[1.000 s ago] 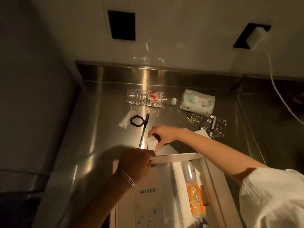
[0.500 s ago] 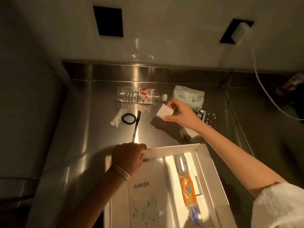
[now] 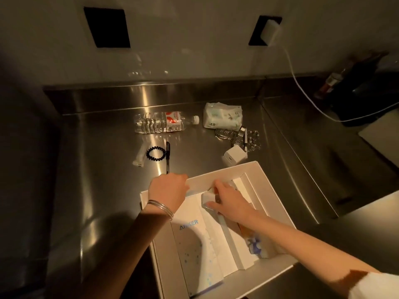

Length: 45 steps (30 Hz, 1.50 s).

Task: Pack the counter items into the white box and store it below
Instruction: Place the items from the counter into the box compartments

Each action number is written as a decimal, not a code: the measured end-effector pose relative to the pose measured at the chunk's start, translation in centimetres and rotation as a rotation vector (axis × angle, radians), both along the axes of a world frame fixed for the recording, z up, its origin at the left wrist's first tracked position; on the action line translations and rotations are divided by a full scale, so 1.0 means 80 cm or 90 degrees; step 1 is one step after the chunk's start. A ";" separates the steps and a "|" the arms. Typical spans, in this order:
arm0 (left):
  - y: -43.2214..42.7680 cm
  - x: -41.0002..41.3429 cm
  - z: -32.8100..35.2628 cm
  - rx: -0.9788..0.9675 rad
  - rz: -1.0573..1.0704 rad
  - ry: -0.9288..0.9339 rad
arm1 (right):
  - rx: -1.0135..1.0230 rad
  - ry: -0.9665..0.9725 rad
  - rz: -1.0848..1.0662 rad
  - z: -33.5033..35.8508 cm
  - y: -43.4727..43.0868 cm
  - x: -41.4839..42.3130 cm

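The white box (image 3: 259, 169) lies open on the steel counter (image 3: 97, 190). My left hand (image 3: 168, 189) grips its far left rim. Inside the box my right hand (image 3: 228, 199) holds a small white block (image 3: 207, 198) over an Anker package (image 3: 190, 236). On the counter lie a water bottle (image 3: 162, 122), a tissue pack (image 3: 222, 115), a black pen (image 3: 168, 156), a black hair tie (image 3: 155, 153), a small clear tube (image 3: 139, 156), a white charger cube (image 3: 234, 155) and a heap of metal jewellery (image 3: 237, 135).
A white cable (image 3: 302, 91) runs from a wall plug (image 3: 269, 32) to dark objects at the right (image 3: 362, 89). A steel backsplash (image 3: 151, 93) bounds the counter behind. A seam (image 3: 298, 160) divides the counter on the right.
My right hand took a small white block from the counter and brought it back into the box. My left hand kept its hold on the rim. The camera shifted.
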<state>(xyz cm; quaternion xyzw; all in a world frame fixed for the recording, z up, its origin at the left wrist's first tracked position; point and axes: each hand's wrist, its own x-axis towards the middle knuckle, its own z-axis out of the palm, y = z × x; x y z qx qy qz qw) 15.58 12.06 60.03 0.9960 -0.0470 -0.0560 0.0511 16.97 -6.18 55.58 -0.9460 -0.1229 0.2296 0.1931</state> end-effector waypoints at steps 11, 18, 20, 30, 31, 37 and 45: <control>0.002 -0.002 -0.007 -0.005 -0.007 -0.005 | -0.014 -0.065 0.032 -0.016 0.004 -0.026; 0.003 -0.002 -0.009 -0.007 -0.009 -0.021 | -0.275 -0.147 0.169 -0.024 0.007 -0.029; 0.003 -0.001 -0.010 -0.004 -0.007 -0.023 | -0.311 -0.158 0.176 -0.024 0.007 -0.028; 0.002 -0.001 -0.013 0.007 -0.007 -0.012 | -0.305 -0.133 0.196 -0.016 0.007 -0.011; 0.001 0.000 -0.012 0.006 -0.006 -0.010 | -0.279 -0.107 0.185 -0.008 0.005 -0.011; 0.003 -0.001 -0.005 -0.010 0.007 0.022 | -0.012 -0.089 0.175 0.090 -0.035 -0.010; 0.004 0.002 -0.017 0.039 -0.061 -0.161 | -0.049 -0.261 0.142 0.089 -0.094 0.164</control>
